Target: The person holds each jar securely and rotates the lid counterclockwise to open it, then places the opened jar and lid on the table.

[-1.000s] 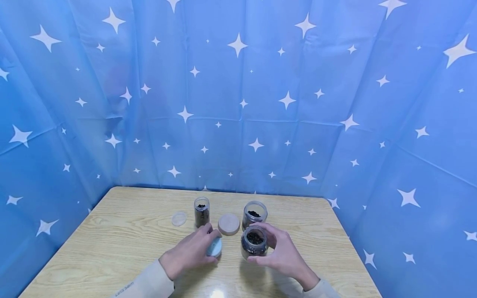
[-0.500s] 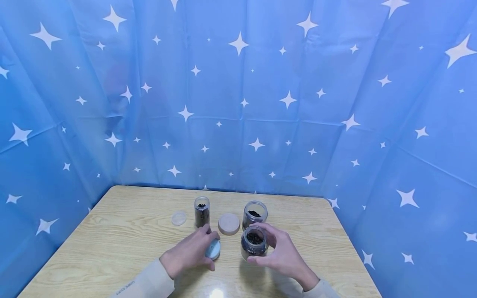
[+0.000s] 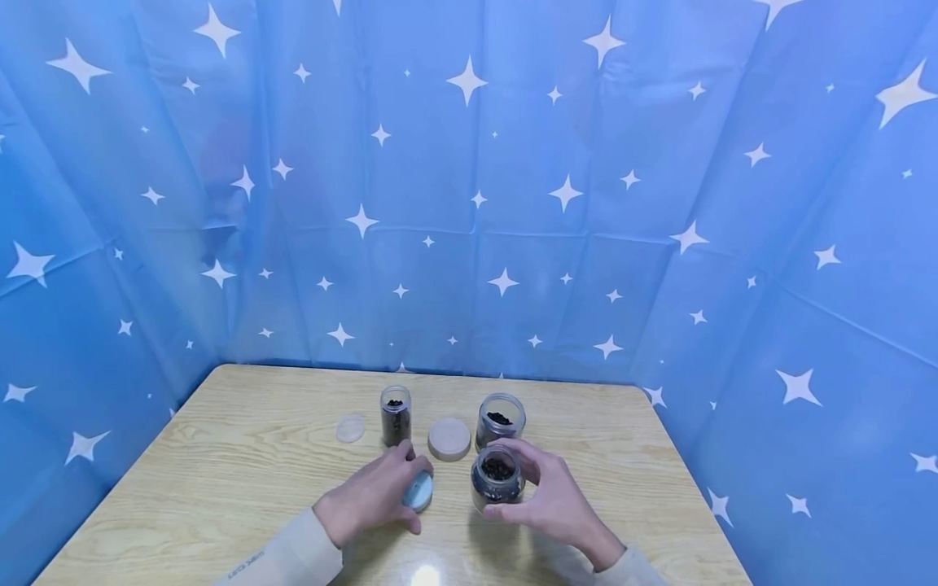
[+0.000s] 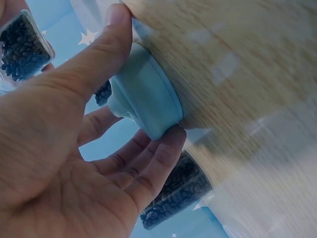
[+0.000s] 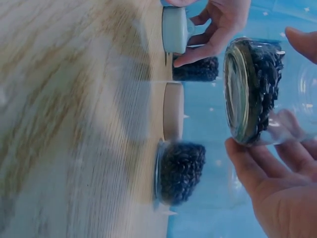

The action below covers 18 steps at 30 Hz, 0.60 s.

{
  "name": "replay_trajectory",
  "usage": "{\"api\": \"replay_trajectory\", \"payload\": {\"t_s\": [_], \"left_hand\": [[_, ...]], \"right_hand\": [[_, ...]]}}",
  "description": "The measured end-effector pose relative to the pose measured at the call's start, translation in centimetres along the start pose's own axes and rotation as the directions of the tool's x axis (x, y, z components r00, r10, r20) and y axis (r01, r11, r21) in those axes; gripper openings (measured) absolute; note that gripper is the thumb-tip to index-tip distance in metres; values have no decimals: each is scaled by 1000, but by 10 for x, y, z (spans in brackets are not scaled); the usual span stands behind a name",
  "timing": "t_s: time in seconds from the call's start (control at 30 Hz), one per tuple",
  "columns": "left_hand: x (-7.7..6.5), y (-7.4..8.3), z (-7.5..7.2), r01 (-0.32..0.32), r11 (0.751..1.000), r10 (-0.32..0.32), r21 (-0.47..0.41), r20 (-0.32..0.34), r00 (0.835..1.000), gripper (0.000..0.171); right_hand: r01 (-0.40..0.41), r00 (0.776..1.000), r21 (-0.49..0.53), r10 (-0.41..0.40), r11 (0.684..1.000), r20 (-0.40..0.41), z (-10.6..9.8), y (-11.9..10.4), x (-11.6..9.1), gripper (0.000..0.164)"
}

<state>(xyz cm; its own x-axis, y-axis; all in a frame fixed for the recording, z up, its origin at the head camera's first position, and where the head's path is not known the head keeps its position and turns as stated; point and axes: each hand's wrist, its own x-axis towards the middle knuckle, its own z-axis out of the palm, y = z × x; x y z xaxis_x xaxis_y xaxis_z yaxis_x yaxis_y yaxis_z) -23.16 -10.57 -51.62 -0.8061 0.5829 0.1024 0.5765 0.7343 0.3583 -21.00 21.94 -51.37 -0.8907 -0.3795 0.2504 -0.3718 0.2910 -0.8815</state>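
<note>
My left hand pinches a light blue jar lid by its sides, thumb on one side and fingertips on the other. In the left wrist view a small knob stands out from the lid, whose flat side faces the wood close by. My right hand grips a round, open glass jar partly filled with dark beans. The right wrist view shows this jar upright and raised off the tabletop, with thumb and fingers around its wall.
Behind the hands on the wooden table stand a slim open jar and a wider open jar, both holding dark beans. Between them lies a pinkish-beige lid; a clear lid lies farther left. A blue star-patterned curtain surrounds the table.
The blue lid has shifted slightly left and toward me in my left hand. The jar in my right hand has barely moved, a touch to the left.
</note>
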Motion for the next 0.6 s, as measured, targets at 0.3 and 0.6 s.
{"api": "replay_trajectory", "payload": {"t_s": [0.3,0.6], "left_hand": [[1,2,-2,-9,998,9,58,0,1000,98],[0,5,-9,-63,992,75,105,-115,991,78]], "right_hand": [[-19,1000,-20,19,1000,10,2,1,2,83],[-86,996,-140,84,986,-19,8,1,4,86]]}}
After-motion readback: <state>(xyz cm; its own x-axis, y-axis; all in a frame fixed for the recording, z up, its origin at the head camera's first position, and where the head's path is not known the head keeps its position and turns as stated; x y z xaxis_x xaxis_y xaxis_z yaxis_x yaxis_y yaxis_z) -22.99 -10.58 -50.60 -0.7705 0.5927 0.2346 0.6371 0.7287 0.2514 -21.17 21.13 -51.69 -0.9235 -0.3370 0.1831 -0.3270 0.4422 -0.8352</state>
